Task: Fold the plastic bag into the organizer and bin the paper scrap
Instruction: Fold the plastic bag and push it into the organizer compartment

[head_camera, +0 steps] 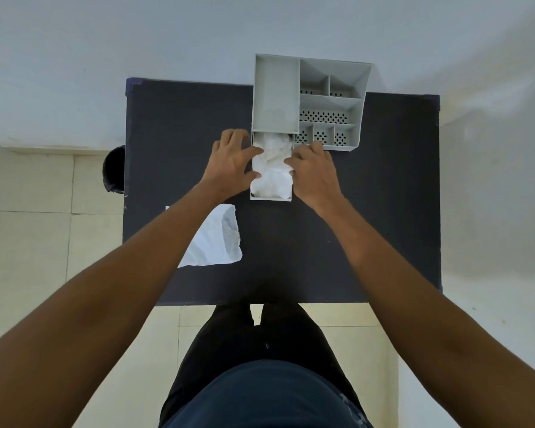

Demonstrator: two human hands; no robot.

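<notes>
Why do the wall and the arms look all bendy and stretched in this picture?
Head view: the wide-angle lens curves the wall line and the table edges and stretches the forearms near the corners. Lighting is soft with no glare; the white plastic in the drawer between the left hand and right hand looks washed out.

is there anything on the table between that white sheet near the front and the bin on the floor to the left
Nothing visible does. The white sheet lies on the bare dark table, partly under the left forearm, and the bin sits past the table's left edge.
</notes>
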